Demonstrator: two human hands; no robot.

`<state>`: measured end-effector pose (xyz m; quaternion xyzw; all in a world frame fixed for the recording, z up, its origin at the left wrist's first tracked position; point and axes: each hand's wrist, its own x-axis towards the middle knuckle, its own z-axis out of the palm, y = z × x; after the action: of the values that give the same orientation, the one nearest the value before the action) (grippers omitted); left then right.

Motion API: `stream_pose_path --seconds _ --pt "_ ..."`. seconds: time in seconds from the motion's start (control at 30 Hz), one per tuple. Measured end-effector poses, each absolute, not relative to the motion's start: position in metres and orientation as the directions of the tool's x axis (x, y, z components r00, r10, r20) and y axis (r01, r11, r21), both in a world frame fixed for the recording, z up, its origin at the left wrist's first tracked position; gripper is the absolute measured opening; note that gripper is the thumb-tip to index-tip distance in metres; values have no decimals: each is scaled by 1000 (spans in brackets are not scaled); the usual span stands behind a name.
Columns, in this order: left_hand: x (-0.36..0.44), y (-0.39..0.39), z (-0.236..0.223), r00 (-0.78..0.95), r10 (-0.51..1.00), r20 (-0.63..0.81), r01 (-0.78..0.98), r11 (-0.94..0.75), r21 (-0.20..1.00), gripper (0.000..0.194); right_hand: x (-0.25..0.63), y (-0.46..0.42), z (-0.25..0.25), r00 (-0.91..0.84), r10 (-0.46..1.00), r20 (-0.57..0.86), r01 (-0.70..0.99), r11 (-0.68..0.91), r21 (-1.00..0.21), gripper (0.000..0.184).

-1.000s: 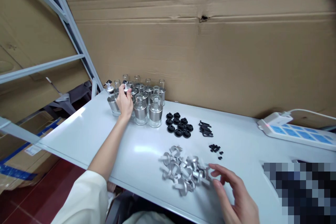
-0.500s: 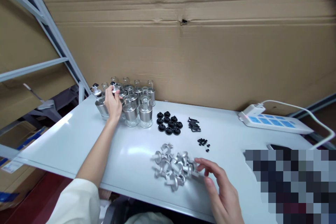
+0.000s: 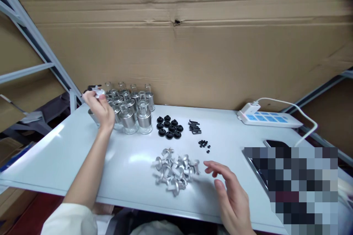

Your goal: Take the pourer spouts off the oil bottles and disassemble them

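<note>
At the far left end of the bottle group, my left hand (image 3: 102,112) closes its fingers around a silver metal stopper (image 3: 98,91) with a black lever part. Below this hand part of a bottle (image 3: 93,116) shows; whether the stopper touches it is hidden. Beside the hand stand several glass bottles (image 3: 128,120) with silver metal bands. My right hand (image 3: 231,194) hovers with fingers apart, holding nothing, just right of a heap of silver metal stopper pieces (image 3: 176,172).
Black ridged rubber stoppers (image 3: 169,134), black levers (image 3: 195,127) and tiny black caps (image 3: 203,143) lie mid-table. A white power strip (image 3: 270,118) with a plugged cable and a dark phone (image 3: 275,144) are at right. Cardboard (image 3: 176,55) stands behind; a metal frame post (image 3: 41,40) rises at left.
My left hand has moved left along the bottles, with the silver stopper in its fingers. My right hand has drawn slightly away from the silver heap. The view has turned right.
</note>
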<state>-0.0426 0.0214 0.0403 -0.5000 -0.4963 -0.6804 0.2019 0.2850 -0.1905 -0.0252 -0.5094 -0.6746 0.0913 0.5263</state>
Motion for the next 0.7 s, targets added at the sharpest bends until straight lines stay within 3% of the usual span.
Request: stream_pose_path --seconds 0.07,0.1,0.13,0.2,0.23,0.33,0.47,0.7 --pt "-22 -10 53 -504 191 842 677 -519 522 48 286 -190 -23 96 717 690 608 506 -611 23" --pt "-8 -32 57 -537 267 800 579 -574 580 47 286 -190 -21 94 679 728 618 534 -578 26" --pt "7 -55 59 -522 441 731 441 -594 673 46 285 -189 -18 80 646 759 625 561 -543 29" --pt "38 -104 55 -249 836 489 180 -456 872 46 282 -185 -11 19 610 792 629 608 -484 35" --pt "53 -127 51 -58 939 338 98 -332 938 52 280 -183 -7 -24 610 792 626 627 -464 37" --pt "90 -174 31 356 934 16 -20 -9 1000 56 272 -175 5 -166 622 766 605 677 -419 41" --pt "113 -194 7 409 907 -97 -113 156 981 58 267 -170 12 -260 612 747 594 711 -376 35" --pt "115 -194 8 450 893 25 -3 -26 1000 53 267 -174 12 -307 592 745 558 746 -363 30"
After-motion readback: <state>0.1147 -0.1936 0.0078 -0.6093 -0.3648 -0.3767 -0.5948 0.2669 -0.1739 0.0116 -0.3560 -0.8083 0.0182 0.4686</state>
